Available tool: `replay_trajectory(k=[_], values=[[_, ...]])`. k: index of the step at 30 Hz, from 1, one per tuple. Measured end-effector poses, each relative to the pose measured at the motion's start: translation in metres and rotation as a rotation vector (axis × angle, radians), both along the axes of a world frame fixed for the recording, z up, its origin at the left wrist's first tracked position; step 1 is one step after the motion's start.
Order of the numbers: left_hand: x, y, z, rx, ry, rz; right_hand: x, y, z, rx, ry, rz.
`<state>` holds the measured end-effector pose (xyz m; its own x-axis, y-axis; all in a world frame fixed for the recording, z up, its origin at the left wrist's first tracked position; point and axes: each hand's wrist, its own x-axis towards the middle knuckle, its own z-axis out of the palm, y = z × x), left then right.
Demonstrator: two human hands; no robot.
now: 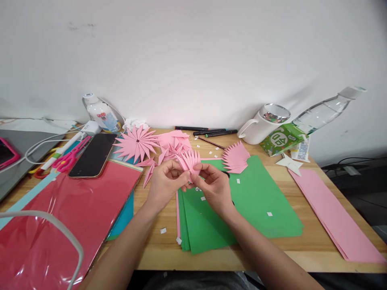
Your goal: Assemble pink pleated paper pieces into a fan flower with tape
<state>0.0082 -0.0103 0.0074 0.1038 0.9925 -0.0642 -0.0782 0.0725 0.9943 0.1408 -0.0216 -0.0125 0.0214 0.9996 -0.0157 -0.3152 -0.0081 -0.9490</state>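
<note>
Between my two hands is a fan of folded pink paper (191,159), its points facing away from me. My left hand (165,179) pinches its lower left side with thumb and fingers. On the lower right, my right hand (213,183) grips the same fan, its thumb near the left one. Beneath the hands lies a stack of green paper (250,201). A finished-looking round pink paper star (137,141) rests behind to the left, beside loose folded pink pieces (172,145). A second pink paper fan (236,158) lies on the green stack's far edge.
Left are a red paper pack (90,205), a phone (93,155), pink scissors (71,155) and a white bottle (101,112). Black pens (214,132) lie by the wall. A white mug (263,123), clear bottle (326,109), green packet (281,139) and pink strips (335,213) are right.
</note>
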Motion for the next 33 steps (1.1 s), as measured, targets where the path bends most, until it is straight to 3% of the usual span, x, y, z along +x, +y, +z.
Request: replay_trajectory(k=[33], values=[[0.0011,-0.0006,0.0035,-0.005,-0.012,-0.004,-0.0004,-0.0004,0.0011,-0.002,-0.008,0.004]])
